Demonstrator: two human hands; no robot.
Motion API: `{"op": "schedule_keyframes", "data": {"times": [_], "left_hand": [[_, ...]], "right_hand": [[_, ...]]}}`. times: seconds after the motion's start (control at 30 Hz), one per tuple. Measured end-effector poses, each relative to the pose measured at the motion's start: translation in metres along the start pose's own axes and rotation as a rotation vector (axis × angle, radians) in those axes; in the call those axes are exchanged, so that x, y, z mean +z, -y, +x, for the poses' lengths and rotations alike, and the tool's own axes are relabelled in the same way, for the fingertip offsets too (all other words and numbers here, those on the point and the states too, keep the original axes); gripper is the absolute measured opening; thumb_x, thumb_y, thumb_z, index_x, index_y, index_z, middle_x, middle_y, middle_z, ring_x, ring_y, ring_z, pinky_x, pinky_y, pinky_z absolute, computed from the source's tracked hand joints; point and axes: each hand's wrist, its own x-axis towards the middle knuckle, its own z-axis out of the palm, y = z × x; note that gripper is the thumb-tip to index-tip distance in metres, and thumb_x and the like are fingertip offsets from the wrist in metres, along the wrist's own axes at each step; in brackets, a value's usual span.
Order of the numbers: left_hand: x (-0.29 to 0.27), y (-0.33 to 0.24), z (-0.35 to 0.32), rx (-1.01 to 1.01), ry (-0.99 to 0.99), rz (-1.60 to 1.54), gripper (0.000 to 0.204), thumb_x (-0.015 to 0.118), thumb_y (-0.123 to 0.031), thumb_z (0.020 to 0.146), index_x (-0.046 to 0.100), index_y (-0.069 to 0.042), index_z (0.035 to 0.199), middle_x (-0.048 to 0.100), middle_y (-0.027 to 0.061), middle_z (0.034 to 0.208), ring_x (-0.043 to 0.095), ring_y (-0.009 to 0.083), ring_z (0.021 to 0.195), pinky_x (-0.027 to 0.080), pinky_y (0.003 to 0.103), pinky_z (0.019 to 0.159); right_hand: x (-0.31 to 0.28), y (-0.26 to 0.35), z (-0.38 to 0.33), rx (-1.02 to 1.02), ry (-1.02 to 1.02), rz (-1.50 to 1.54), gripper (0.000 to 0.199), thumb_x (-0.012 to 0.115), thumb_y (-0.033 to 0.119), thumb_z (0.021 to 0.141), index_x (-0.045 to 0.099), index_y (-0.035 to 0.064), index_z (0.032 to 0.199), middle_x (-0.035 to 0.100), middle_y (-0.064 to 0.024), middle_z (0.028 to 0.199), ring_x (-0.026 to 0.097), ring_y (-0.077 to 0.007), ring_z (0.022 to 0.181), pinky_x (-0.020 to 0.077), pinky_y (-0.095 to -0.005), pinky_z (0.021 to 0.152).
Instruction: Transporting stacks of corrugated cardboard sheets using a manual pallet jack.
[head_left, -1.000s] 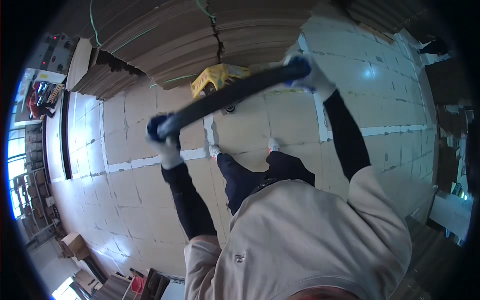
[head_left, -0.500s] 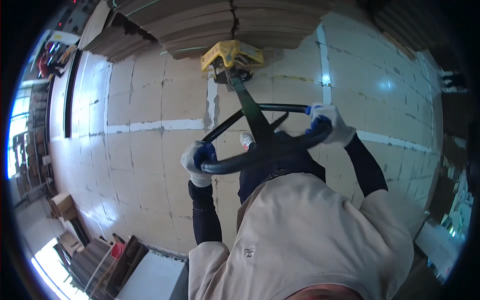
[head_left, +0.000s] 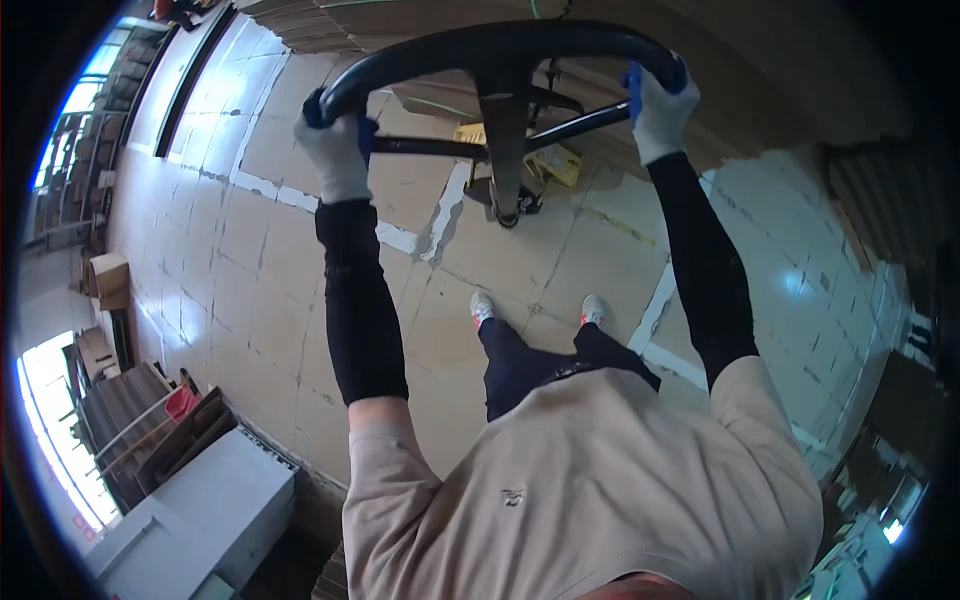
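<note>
Both my arms reach forward to the black loop handle (head_left: 500,42) of a pallet jack. My left hand (head_left: 338,148), in a white and blue glove, is wrapped round the handle's left end. Round its right end closes my right hand (head_left: 662,108), gloved the same way. The handle's dark shaft (head_left: 507,150) stands nearly upright and partly hides the yellow pallet jack body (head_left: 560,165) behind it. Beyond the jack, a large stack of flat brown cardboard (head_left: 740,90) rises; the forks are hidden.
A tiled floor (head_left: 300,260) with white lines surrounds my feet. To the lower left are a white cabinet-like box (head_left: 200,510), a red container (head_left: 181,403) and stacked boards (head_left: 120,415). A cardboard box (head_left: 108,280) sits by the left shelving. Another brown stack (head_left: 880,200) stands far right. A person (head_left: 175,10) shows at the upper left.
My hands have pushed the handle up and away from my body, arms now extended. The jack and cardboard stack appear nearer and turned in view. Both of my feet now show.
</note>
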Motion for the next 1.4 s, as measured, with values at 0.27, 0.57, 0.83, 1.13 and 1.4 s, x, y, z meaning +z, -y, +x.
{"op": "schedule_keyframes", "data": {"times": [0.27, 0.57, 0.83, 1.13, 1.4], "left_hand": [[0.065, -0.006, -0.148, 0.173, -0.373, 0.426, 0.030, 0.066, -0.023, 0.074, 0.059, 0.003, 0.086, 0.061, 0.0102, 0.071, 0.060, 0.0201, 0.063, 0.047, 0.029, 0.062], [0.105, -0.015, -0.159, 0.287, -0.486, 0.554, 0.022, 0.062, -0.014, 0.077, 0.053, 0.006, 0.081, 0.058, 0.0063, 0.064, 0.057, 0.0122, 0.055, 0.045, 0.022, 0.052], [0.064, 0.001, -0.119, 0.198, -0.464, 0.485, 0.014, 0.061, -0.003, 0.072, 0.055, 0.004, 0.082, 0.060, 0.0105, 0.071, 0.059, 0.0160, 0.062, 0.047, 0.027, 0.059], [-0.027, 0.023, 0.012, 0.274, -0.128, 0.364, 0.017, 0.055, -0.007, 0.079, 0.061, 0.009, 0.080, 0.058, 0.0101, 0.061, 0.054, 0.0135, 0.047, 0.042, 0.024, 0.045], [-0.108, 0.113, 0.196, -0.060, 0.322, -0.120, 0.037, 0.058, 0.000, 0.077, 0.051, 0.003, 0.113, 0.061, 0.0130, 0.088, 0.062, 0.0192, 0.069, 0.052, 0.029, 0.058]], "right_hand": [[0.034, -0.043, 0.092, -0.209, 0.118, -0.003, 0.015, 0.063, 0.006, 0.081, 0.064, -0.0011, 0.094, 0.067, -0.0061, 0.083, 0.063, -0.0120, 0.074, 0.0506, -0.0267, 0.067], [0.023, -0.067, 0.111, -0.170, 0.399, -0.171, 0.018, 0.063, 0.014, 0.087, 0.062, 0.0007, 0.099, 0.066, -0.0049, 0.091, 0.064, -0.0130, 0.081, 0.0509, -0.0287, 0.069], [0.107, -0.076, 0.117, -0.241, 0.363, 0.156, 0.006, 0.062, 0.009, 0.084, 0.061, 0.0040, 0.088, 0.060, -0.0019, 0.073, 0.055, -0.0096, 0.066, 0.0442, -0.0261, 0.060], [0.130, -0.096, 0.088, -0.309, 0.213, 0.111, 0.011, 0.063, 0.006, 0.081, 0.056, 0.0016, 0.088, 0.058, -0.0022, 0.076, 0.052, -0.0082, 0.063, 0.0421, -0.0281, 0.055], [0.131, -0.034, -0.039, 0.036, -0.164, -0.109, 0.028, 0.059, -0.004, 0.078, 0.060, -0.0017, 0.106, 0.065, -0.0062, 0.096, 0.061, -0.0101, 0.088, 0.0483, -0.0248, 0.078]]}}
